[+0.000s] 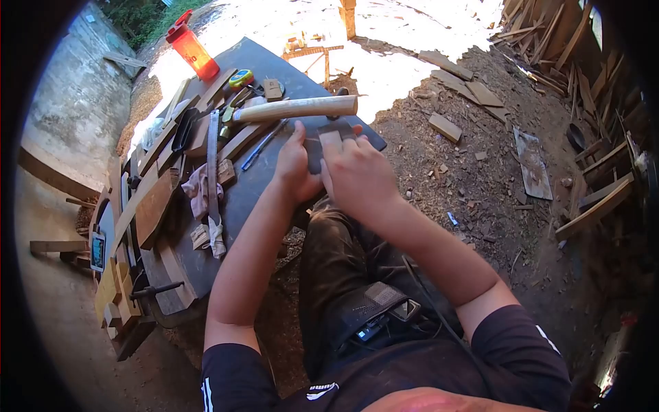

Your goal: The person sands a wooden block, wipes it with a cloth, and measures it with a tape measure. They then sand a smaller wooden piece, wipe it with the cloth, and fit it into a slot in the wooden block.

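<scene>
My left hand [295, 165] is at the table's near right edge, thumb raised, its fingers mostly hidden behind a flat dark-grey piece [314, 152] that it seems to support. My right hand [360, 175] lies over that piece, fingers bent around a small tan strip [330, 139] whose exact kind I cannot make out. Just beyond the hands is a hammer with a thick pale wooden handle [295, 108], its head toward the left. A blue pen [263, 145] lies left of my left hand.
The dark table [254, 62] carries wood pieces [158, 206], a metal ruler [213, 165], a rag [197, 189], a green tape measure [241, 79] and a red bottle [192, 48]. Wood scraps and shavings cover the ground at right. A phone [98, 250] stands at far left.
</scene>
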A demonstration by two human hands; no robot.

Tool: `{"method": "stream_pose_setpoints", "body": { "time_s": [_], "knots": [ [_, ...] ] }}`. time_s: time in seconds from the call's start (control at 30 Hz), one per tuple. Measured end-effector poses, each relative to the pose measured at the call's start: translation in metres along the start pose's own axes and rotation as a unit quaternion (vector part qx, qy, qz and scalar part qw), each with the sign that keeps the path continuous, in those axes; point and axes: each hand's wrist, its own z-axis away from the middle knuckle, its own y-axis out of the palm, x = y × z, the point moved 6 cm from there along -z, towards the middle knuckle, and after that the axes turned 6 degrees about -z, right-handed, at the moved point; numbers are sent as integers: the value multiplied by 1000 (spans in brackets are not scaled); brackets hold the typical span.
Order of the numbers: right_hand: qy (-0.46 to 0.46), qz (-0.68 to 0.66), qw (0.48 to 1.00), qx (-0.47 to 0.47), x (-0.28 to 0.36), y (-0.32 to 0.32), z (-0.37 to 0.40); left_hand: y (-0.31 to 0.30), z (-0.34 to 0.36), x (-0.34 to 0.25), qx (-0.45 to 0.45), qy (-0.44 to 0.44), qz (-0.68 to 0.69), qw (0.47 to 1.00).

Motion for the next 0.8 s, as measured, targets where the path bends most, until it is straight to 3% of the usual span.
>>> {"method": "stream_pose_setpoints", "body": {
  "time_s": [0.13,0.17,0.3,0.4,0.5,0.6,0.8],
  "knots": [
    [7,-19,998,63,-18,24,-46,-5,4,0,-98,6,32,995],
    [2,-24,996,87,-18,24,-52,-7,2,2,-88,5,27,996],
    [14,-21,1000,0,-5,4,-15,9,10,2,-75,-9,-11,997],
    [-2,-34,999,25,11,-10,14,21,11,0,-26,-5,-29,999],
    [-6,-73,997,5,4,-2,-5,17,8,-2,-42,12,12,999],
    [59,-49,997,-30,3,12,-41,16,6,-3,-15,20,39,999],
    [14,-119,992,49,3,4,-13,16,10,-4,-8,16,18,1000]
  ]
}}
